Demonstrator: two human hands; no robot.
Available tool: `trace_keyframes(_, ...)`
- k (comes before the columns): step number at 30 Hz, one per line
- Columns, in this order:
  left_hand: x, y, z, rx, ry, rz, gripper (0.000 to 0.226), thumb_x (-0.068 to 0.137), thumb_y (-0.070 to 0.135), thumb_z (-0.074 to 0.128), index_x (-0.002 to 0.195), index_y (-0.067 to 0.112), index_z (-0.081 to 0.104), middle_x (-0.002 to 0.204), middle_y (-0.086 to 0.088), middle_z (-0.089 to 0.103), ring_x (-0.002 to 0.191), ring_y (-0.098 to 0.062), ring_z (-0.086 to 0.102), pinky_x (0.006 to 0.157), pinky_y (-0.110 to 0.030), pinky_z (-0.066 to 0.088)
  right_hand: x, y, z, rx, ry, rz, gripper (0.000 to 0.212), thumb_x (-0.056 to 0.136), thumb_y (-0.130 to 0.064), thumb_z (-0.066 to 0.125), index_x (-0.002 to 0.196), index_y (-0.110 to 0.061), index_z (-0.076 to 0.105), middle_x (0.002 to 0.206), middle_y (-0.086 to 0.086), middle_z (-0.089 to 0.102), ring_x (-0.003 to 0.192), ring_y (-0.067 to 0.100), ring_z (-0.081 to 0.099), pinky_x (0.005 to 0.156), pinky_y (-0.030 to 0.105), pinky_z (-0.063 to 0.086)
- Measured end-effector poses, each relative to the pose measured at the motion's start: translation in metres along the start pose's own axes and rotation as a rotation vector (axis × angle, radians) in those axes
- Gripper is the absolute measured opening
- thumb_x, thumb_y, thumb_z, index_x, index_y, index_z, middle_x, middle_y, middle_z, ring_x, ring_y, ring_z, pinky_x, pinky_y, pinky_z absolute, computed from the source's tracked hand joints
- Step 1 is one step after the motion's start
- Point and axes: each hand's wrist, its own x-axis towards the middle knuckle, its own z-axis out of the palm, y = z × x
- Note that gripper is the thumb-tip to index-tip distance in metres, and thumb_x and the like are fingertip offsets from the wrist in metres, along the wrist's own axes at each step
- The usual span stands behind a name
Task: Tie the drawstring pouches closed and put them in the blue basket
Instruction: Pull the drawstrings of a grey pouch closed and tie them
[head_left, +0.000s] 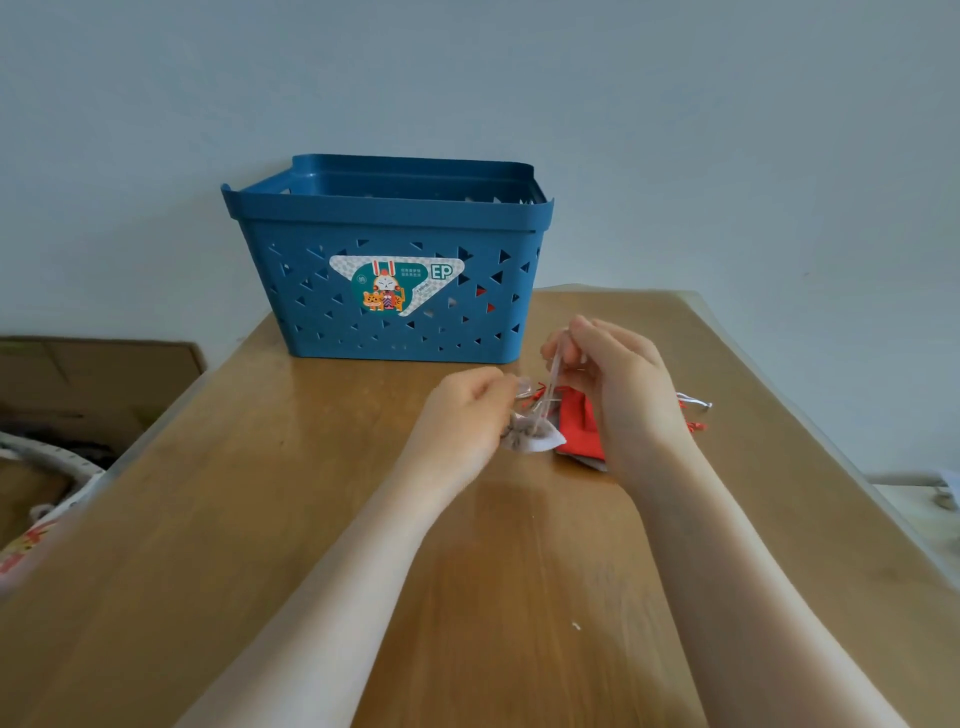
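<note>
A: Item one?
B: Grey drawstring pouch (532, 435), gathered at the mouth, just above the wooden table (260, 519), in front of the blue basket (395, 260). The left hand (462, 415) grips its bunched neck, fingers curled round the cloth.

A: Its cord?
B: Pale drawstring (551, 382), running up and slightly right from the pouch to the right hand (618, 379), which pinches it between thumb and fingertips.

A: Item two?
B: Red pouch (579, 423), lying flat on the table just beside the grey one, partly under the right hand. A grey edge shows beneath it; what that belongs to cannot be told. Loose cord ends (693, 408), white and red, lie to the right of the wrist.

A: The container?
B: Blue basket, plastic, triangular cut-outs, upright at the far edge of the table against the wall (727, 156). Front label with a cartoon rabbit and the letters EP. Red shows through a few holes on the right; the contents themselves are hidden by the near wall.

A: Surroundings?
B: Cardboard box (93, 384) off the table's left side.
</note>
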Motion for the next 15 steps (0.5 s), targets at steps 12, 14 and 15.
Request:
trace_keyframes(12, -0.003, -0.008, 0.007, 0.402, -0.222, 0.171, 0.037, 0.1, 0.031, 0.034, 0.066, 0.03, 0.047, 0.052, 0.007, 0.05, 0.048, -0.006, 0.046, 0.047, -0.019, 0.033, -0.011, -0.005, 0.003, -0.201, -0.376, 0.012, 0.033, 0.099, -0.029, 0.042, 0.077, -0.017, 0.064, 0.092, 0.006, 0.067, 0.079, 0.011, 0.06, 0.074, 0.027, 0.048)
trace_keyframes(14, -0.002, -0.009, 0.006, 0.23, -0.213, 0.081, 0.044, 0.1, 0.03, 0.036, 0.058, 0.022, 0.046, 0.047, 0.002, 0.051, 0.046, -0.009, 0.045, 0.051, -0.021, 0.035, -0.009, -0.006, -0.005, -0.206, -0.366, 0.065, 0.023, 0.097, -0.027, 0.046, 0.103, -0.01, 0.059, 0.1, 0.014, 0.065, 0.079, 0.019, 0.063, 0.07, 0.03, 0.053)
trace_keyframes(15, -0.001, -0.01, 0.005, 0.153, -0.203, 0.04, 0.045, 0.099, 0.027, 0.037, 0.056, 0.016, 0.044, 0.047, -0.001, 0.05, 0.047, -0.012, 0.045, 0.054, -0.025, 0.037, -0.008, -0.005, -0.009, -0.269, -0.344, 0.057, 0.02, 0.095, -0.024, 0.05, 0.111, -0.013, 0.057, 0.102, 0.013, 0.065, 0.079, 0.017, 0.064, 0.071, 0.029, 0.053)
